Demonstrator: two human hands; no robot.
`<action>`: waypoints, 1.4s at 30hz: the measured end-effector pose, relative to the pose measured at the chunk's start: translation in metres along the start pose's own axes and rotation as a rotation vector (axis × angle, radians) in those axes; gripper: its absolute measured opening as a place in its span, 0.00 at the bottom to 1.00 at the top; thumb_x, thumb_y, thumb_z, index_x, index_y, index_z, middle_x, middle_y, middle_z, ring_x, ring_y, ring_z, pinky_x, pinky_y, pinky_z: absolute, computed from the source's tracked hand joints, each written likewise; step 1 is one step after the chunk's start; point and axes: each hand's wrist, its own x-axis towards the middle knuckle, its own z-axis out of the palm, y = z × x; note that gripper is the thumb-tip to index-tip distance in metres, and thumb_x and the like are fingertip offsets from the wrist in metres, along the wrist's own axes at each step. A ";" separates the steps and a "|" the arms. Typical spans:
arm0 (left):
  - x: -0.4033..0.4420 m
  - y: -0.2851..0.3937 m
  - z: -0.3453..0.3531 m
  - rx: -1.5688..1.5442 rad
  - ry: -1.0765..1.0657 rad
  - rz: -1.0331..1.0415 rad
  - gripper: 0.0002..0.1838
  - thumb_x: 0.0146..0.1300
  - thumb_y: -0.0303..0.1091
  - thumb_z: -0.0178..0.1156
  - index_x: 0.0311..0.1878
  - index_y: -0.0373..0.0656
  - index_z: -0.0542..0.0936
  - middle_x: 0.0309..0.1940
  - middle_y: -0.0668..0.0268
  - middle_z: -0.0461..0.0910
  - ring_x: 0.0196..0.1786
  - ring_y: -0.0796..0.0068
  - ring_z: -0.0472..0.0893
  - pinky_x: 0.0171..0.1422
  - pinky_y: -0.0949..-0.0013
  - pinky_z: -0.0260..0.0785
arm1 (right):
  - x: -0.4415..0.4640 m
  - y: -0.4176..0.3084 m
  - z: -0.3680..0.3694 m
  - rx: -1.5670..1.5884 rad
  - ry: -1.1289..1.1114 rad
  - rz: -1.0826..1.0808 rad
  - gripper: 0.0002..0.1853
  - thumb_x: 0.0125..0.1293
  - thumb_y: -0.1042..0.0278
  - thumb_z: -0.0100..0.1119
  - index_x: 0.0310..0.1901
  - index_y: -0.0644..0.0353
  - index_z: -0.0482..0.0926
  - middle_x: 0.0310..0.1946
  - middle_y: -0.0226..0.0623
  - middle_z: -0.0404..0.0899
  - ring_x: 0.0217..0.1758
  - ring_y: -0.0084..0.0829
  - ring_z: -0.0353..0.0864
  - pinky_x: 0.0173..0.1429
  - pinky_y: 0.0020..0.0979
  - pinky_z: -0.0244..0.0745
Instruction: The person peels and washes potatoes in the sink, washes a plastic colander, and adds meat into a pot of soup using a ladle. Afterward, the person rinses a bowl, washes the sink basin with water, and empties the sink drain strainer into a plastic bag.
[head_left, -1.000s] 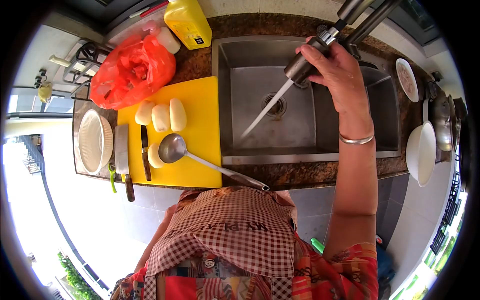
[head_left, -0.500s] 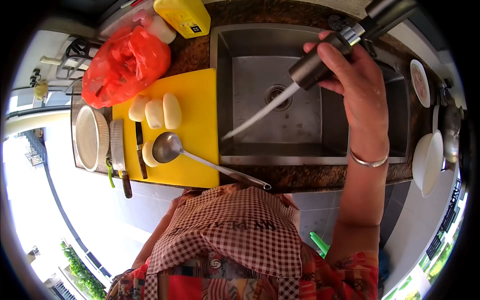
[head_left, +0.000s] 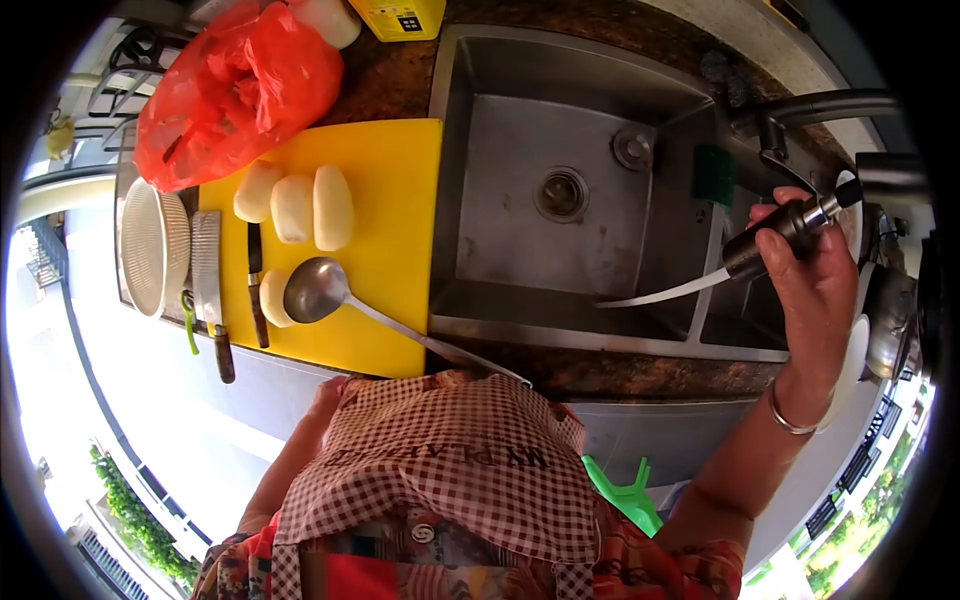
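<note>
My right hand (head_left: pixel 818 270) is wrapped round a dark pull-out faucet head (head_left: pixel 778 238) above the right side of the sink (head_left: pixel 480 328). A stream of water (head_left: pixel 665 293) runs from it leftward into the large basin. Close to the counter edge, my left hand (head_left: pixel 327 395) is partly covered by the checked apron, and its fingers do not show clearly. Nearest to it is a yellow cutting board (head_left: pixel 385 230). On the board lie several peeled pale root pieces (head_left: pixel 292 209), a small knife (head_left: pixel 256 285) and a metal ladle (head_left: pixel 318 290), its handle reaching over the counter edge.
Left of the board are a cleaver (head_left: pixel 207 270), a green-handled peeler (head_left: pixel 189 320) and a white colander (head_left: pixel 155 250). Behind it sit a red plastic bag (head_left: pixel 240 95) and a yellow jug (head_left: pixel 400 18). A green scrubber (head_left: pixel 713 175) is at the sink divider.
My right hand has moved right and toward me with the running faucet head, so the water stream has shifted right. More of my left hand shows beside the apron. The view has also shifted.
</note>
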 end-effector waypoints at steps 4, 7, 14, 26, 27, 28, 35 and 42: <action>-0.018 0.042 0.002 -0.274 -0.035 0.008 0.16 0.71 0.40 0.55 0.45 0.39 0.86 0.37 0.64 0.86 0.37 0.74 0.81 0.44 0.65 0.73 | -0.002 0.004 -0.010 -0.101 0.040 -0.024 0.22 0.66 0.78 0.69 0.61 0.63 0.77 0.44 0.30 0.82 0.44 0.14 0.77 0.49 0.18 0.73; -0.006 0.025 0.003 -0.446 -0.069 -0.077 0.18 0.71 0.41 0.51 0.46 0.40 0.86 0.37 0.62 0.86 0.36 0.72 0.82 0.44 0.64 0.73 | -0.001 0.004 -0.012 -0.154 0.075 -0.025 0.22 0.66 0.78 0.69 0.61 0.63 0.78 0.43 0.27 0.81 0.43 0.13 0.76 0.48 0.18 0.74; -0.012 0.032 0.001 -0.252 0.002 -0.019 0.17 0.68 0.45 0.61 0.44 0.39 0.87 0.34 0.63 0.86 0.35 0.72 0.81 0.43 0.64 0.72 | 0.016 0.021 -0.002 -0.232 0.201 -0.196 0.21 0.67 0.75 0.69 0.61 0.63 0.79 0.45 0.29 0.82 0.44 0.15 0.78 0.50 0.20 0.76; 0.014 -0.044 0.013 0.210 0.092 0.088 0.21 0.61 0.52 0.70 0.46 0.44 0.87 0.35 0.56 0.88 0.39 0.64 0.86 0.45 0.61 0.75 | 0.060 0.045 0.022 -0.157 0.381 -0.507 0.20 0.66 0.71 0.72 0.58 0.63 0.80 0.48 0.33 0.84 0.47 0.17 0.80 0.49 0.21 0.79; 0.015 -0.049 0.015 0.206 0.098 0.101 0.20 0.62 0.51 0.69 0.46 0.44 0.87 0.36 0.55 0.88 0.40 0.63 0.86 0.45 0.61 0.75 | 0.056 0.043 0.023 -0.152 0.388 -0.494 0.20 0.66 0.71 0.72 0.58 0.63 0.80 0.47 0.33 0.84 0.47 0.17 0.81 0.49 0.21 0.79; 0.013 -0.054 0.016 0.169 0.109 0.125 0.19 0.63 0.49 0.69 0.46 0.44 0.87 0.36 0.55 0.87 0.40 0.62 0.87 0.46 0.61 0.76 | 0.050 0.041 0.022 -0.162 0.364 -0.442 0.20 0.66 0.71 0.71 0.58 0.63 0.80 0.46 0.33 0.84 0.46 0.17 0.80 0.49 0.21 0.79; 0.024 -0.105 0.040 0.259 0.189 0.267 0.09 0.65 0.39 0.64 0.46 0.51 0.87 0.37 0.51 0.86 0.43 0.59 0.87 0.48 0.61 0.77 | -0.006 0.000 0.031 0.053 0.143 -0.025 0.20 0.70 0.66 0.68 0.60 0.59 0.78 0.44 0.32 0.86 0.46 0.15 0.82 0.48 0.25 0.79; 0.001 -0.078 0.036 0.105 0.149 0.083 0.09 0.65 0.39 0.63 0.44 0.49 0.87 0.36 0.51 0.85 0.42 0.54 0.87 0.45 0.57 0.75 | 0.013 -0.003 0.076 0.533 0.164 0.033 0.19 0.74 0.61 0.62 0.64 0.50 0.74 0.55 0.36 0.84 0.55 0.25 0.84 0.54 0.30 0.77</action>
